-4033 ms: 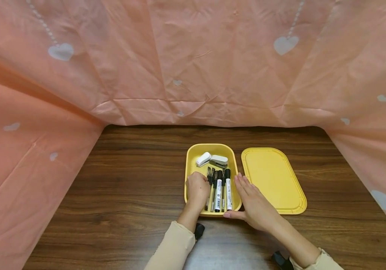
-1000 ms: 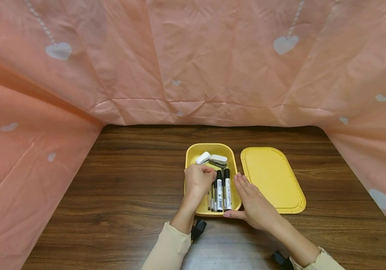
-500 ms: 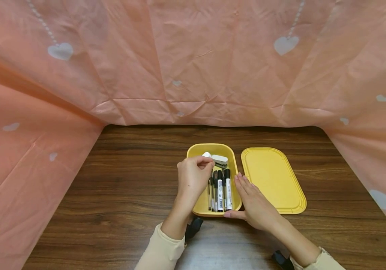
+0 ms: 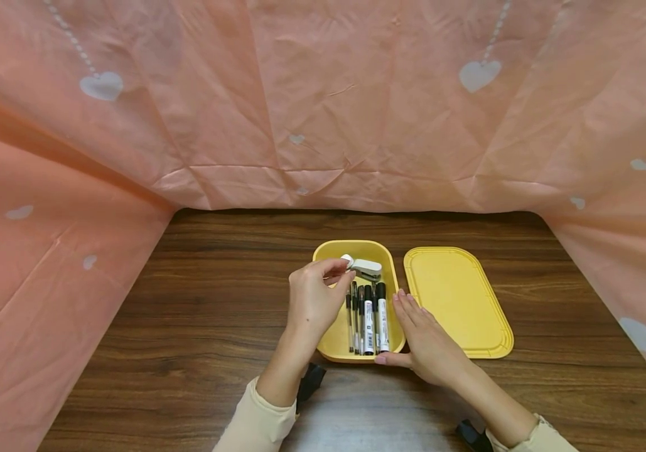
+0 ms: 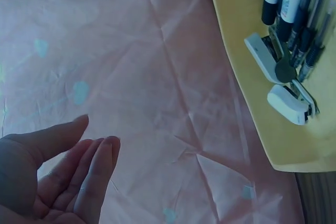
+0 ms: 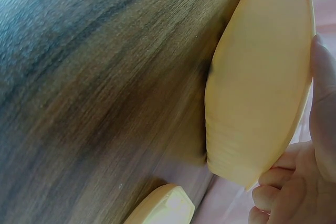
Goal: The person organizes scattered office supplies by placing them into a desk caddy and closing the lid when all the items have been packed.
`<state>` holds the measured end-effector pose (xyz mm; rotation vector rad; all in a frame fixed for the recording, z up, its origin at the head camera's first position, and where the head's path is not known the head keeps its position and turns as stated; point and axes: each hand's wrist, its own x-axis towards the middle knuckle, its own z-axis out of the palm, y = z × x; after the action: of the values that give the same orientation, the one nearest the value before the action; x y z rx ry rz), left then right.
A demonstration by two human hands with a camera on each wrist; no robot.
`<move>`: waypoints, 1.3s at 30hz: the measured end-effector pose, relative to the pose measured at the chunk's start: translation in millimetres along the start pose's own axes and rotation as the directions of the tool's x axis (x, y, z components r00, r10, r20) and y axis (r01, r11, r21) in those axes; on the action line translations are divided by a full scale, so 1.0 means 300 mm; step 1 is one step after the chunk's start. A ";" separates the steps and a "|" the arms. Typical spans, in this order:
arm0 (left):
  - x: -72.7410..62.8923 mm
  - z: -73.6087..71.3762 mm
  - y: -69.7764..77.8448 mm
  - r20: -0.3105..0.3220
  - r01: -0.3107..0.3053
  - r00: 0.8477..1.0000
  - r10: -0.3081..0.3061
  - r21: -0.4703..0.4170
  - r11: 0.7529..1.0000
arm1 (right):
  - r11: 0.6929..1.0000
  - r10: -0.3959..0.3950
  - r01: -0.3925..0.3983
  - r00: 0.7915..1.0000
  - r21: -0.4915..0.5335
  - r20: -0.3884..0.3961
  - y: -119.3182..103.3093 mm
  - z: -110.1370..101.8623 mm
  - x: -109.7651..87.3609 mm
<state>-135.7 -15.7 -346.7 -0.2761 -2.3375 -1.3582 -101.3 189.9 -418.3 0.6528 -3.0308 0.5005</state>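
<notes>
A yellow plastic box (image 4: 333,346) stands on the table, holding two white markers (image 4: 383,323) with black caps and several clear pens (image 4: 351,329) laid lengthwise side by side. At its far end lie a white stapler (image 4: 367,266) and a second small white device (image 5: 287,104), partly hidden in the head view. Over the box's left side hovers my left hand (image 4: 312,298), thumb and fingers loosely bent, nothing between them in the left wrist view. My right hand (image 4: 430,344) rests against the box's near right corner, fingers straight along the right wall and thumb at the front rim.
A flat yellow lid (image 4: 458,301) lies on the dark wood table (image 4: 215,301) right of the box. Pink cloth (image 4: 323,107) with pale hearts encloses the table at the back and both sides.
My left hand has drawn up and leftward from the pens, its fingers parting, and more pens show at the row's left. The right hand has stayed at the box.
</notes>
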 end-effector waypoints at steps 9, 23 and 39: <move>-0.013 -0.002 -0.034 -0.010 -0.044 0.999 0.045 0.046 0.998 | 1.000 -0.001 0.001 1.000 0.000 -0.003 0.000 0.002 0.001; -0.023 -0.034 -0.088 -0.041 -0.041 0.998 0.045 0.100 0.994 | 1.000 -0.003 0.003 1.000 -0.012 -0.001 -0.001 0.000 0.001; -0.052 -0.074 -0.166 0.166 -0.066 0.986 0.029 0.226 0.972 | 1.000 0.000 0.000 1.000 -0.016 0.004 -0.004 -0.003 0.002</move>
<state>-134.6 -59.3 -382.9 -0.3809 -2.5764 -1.0632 -101.4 189.0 -417.2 0.6537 -3.0350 0.4754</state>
